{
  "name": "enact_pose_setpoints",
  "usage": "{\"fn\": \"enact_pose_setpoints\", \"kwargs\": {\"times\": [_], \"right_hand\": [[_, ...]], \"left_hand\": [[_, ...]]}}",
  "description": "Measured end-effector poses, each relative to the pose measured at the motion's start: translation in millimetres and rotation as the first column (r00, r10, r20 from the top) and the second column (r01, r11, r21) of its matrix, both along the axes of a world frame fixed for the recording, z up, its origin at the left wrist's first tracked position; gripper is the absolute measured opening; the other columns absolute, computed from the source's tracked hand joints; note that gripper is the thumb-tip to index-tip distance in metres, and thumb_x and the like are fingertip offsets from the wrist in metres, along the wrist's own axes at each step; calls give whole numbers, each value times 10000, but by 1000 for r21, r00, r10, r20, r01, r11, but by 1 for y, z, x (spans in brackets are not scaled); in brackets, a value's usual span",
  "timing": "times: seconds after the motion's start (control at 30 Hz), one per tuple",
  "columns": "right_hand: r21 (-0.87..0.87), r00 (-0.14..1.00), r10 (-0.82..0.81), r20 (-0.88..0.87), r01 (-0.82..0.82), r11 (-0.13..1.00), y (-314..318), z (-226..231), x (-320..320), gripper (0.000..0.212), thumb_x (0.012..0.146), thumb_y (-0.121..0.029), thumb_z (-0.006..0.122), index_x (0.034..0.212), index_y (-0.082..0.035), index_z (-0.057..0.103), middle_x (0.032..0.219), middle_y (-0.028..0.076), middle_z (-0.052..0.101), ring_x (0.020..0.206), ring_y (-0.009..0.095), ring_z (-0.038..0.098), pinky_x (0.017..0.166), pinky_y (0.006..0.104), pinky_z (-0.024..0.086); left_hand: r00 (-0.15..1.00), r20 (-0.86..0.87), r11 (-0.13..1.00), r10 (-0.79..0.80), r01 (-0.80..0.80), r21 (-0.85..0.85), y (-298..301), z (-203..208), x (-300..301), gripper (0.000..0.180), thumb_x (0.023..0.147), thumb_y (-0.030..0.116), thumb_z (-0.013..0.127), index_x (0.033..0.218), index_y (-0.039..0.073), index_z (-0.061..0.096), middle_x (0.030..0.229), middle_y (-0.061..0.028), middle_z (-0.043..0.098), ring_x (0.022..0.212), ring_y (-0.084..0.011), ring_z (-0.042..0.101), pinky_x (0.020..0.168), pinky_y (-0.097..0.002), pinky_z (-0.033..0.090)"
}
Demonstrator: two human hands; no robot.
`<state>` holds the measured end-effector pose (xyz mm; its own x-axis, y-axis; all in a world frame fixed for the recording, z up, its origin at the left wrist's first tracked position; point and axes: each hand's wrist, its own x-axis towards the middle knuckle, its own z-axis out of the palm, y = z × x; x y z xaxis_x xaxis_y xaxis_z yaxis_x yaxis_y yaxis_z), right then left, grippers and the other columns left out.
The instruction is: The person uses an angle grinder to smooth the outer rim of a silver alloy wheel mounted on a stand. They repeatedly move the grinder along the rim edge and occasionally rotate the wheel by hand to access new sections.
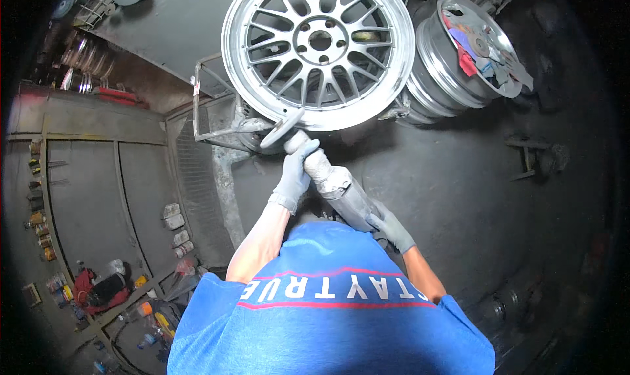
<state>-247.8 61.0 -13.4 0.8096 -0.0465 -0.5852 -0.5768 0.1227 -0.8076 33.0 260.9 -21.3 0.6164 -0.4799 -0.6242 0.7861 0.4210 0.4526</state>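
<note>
My gloved left hand [294,177] is wrapped round the front of a dusty angle grinder [354,206]. Farther back, my gloved right hand [392,228] grips the tool's body. At the grinder's head, a flat round disc [282,128] is tilted close to the near lower-left edge of a silver alloy wheel [318,116]. Whether the disc touches the rim I cannot tell. The wheel has mesh-like spokes and a bright polished lip, and it leans face toward me on a metal stand [211,136].
On the right, stacked wheel rims [430,66] carry several coloured rags [482,47]. A small metal stand [528,157] is on the floor beyond my right hand. Shelves at left hold cans and bottles [174,216]. A red and black bag [102,290] lies lower left.
</note>
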Motion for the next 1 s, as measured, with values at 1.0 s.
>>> {"fn": "enact_pose_setpoints", "kwargs": {"times": [1.0], "right_hand": [[-84, 948, -314, -43, 310, 947, -17, 105, -51, 594, 1164, -355, 577, 1606, 31, 485, 1529, 179, 603, 1395, 258, 570, 1185, 382, 452]], "left_hand": [[987, 25, 987, -156, 157, -46, -133, -15, -29, 409, 955, 264, 864, 1261, 67, 677, 1029, -47, 728, 864, -177, 719, 783, -374, 618]]}}
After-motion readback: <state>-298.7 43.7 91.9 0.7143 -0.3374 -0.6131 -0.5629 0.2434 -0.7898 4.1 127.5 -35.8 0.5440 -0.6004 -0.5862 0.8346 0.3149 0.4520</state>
